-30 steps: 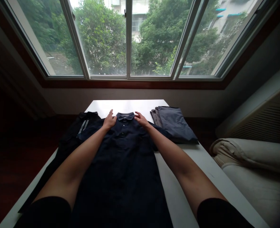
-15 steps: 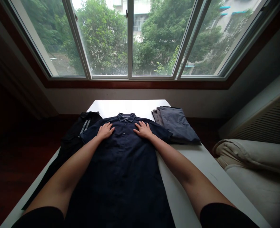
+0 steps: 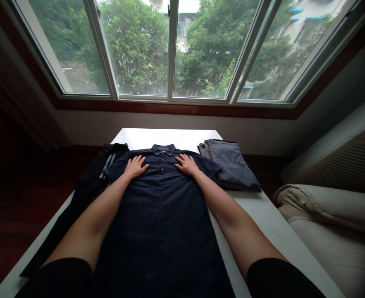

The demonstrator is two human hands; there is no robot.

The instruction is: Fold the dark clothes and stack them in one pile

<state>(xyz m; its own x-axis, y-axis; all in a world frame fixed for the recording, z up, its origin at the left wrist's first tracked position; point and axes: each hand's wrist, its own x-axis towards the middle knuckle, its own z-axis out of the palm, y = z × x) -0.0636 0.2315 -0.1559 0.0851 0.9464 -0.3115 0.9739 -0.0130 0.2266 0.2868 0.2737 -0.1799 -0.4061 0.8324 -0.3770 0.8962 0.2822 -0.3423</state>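
Free room on the white surface [image 3: 270,213] comprises a strip beyond the shirt's collar [image 3: 158,150] and a broader area at near right, overhung by the right forearm [image 3: 228,211]. A lane lies open over the shirt [image 3: 163,211] between the left hand [image 3: 135,166] and right hand [image 3: 187,164]; the striped dark garment [image 3: 91,174], left, and folded stack [image 3: 232,159], far right, obstruct low sideways passage.

1. Shirt [image 3: 166,207]: dk navy, plain; btns [image 3: 162,169] pale.
2. Garment on L [image 3: 89,180]: blk, w/ two lt gry stripes [image 3: 107,165].
3. Folded stack [image 3: 233,161]: slate bl-gry top, brn-gry layer.
4. Tbl [image 3: 256,215]: wht.
5. Sleeves [image 3: 69,271]: blk.
6. Window trim [image 3: 176,108]: red-brn.
7. Flr [image 3: 8,227]: dk red-brn.
8. Cushions [image 3: 334,203]: beige.
9. Trees [image 3: 132,49]: grn.
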